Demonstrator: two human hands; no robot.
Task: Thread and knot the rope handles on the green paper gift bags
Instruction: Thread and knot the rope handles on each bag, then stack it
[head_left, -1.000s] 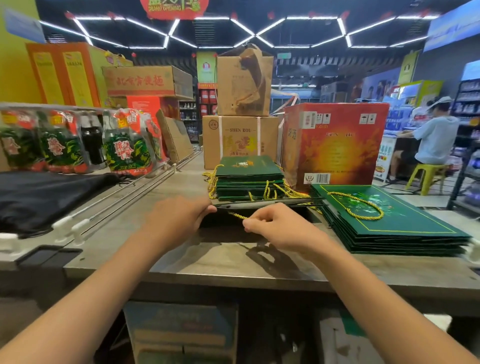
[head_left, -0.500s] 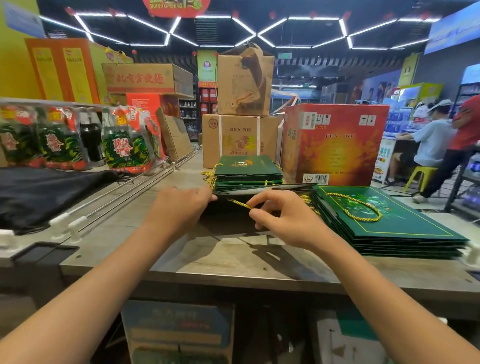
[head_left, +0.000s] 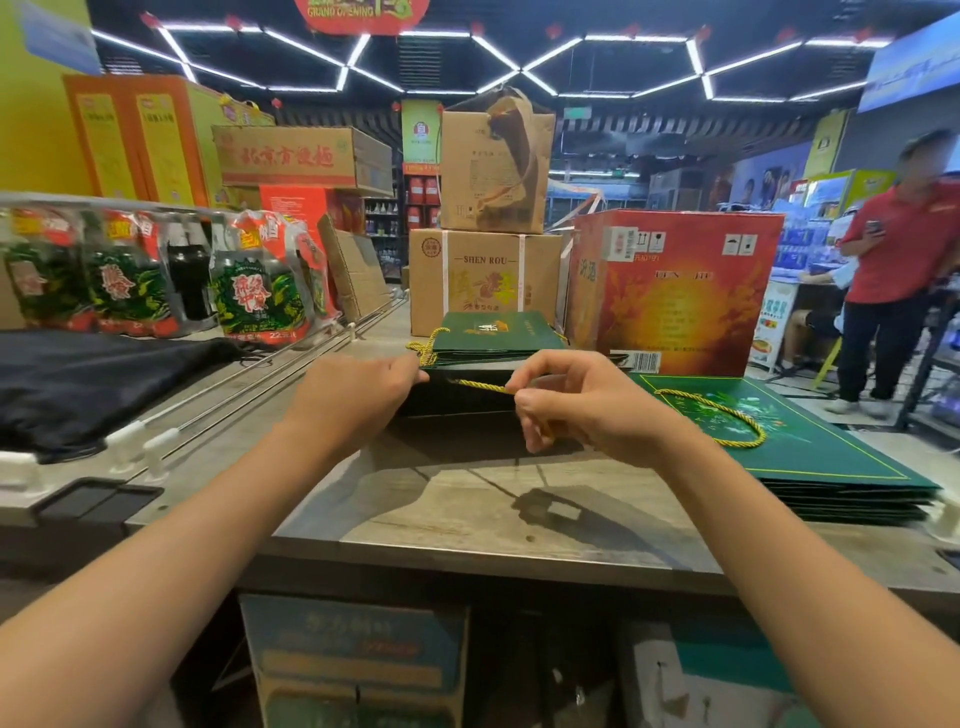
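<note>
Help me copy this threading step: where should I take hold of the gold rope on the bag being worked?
Probably on the taut free stretch of the gold rope, pinched from the right, as the right hand does now. The left hand steadies the bag's top edge, so a rightward pull likely draws the rope along its own line.

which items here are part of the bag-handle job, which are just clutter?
In the job:
- left hand gripping the open green bag
- right hand pinching the gold rope
- bag stack behind
- flat bag stack at right, rope loop on top

Lying about:
- cardboard boxes
- red carton
- packaged bottles
- black cloth
</note>
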